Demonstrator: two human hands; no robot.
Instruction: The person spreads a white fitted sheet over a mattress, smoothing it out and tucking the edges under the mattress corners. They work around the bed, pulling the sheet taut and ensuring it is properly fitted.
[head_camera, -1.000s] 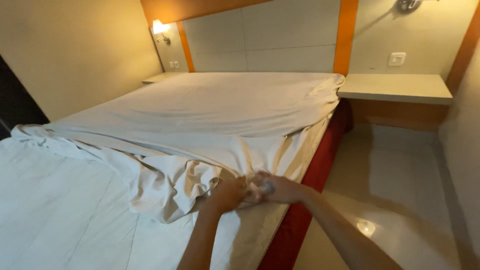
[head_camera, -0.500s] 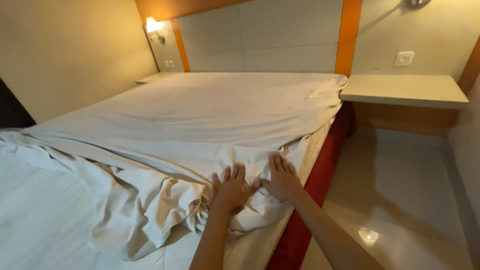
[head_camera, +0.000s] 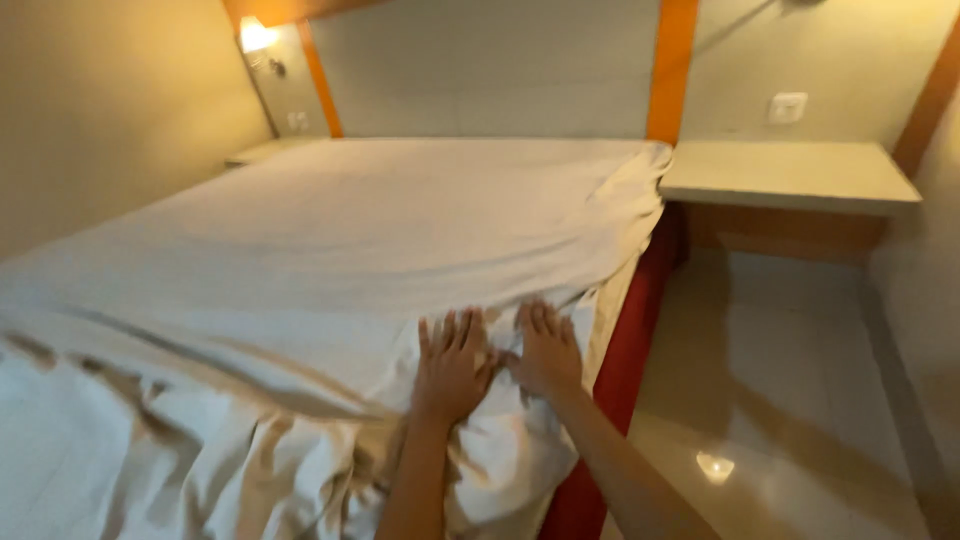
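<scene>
- Left hand and right hand lie flat, fingers spread, gripping nothing, on the white sheet.
- Sheet stretches ahead over the bed (bunched folds lower left, nearer the left hand).

A white sheet covers the bed.
</scene>
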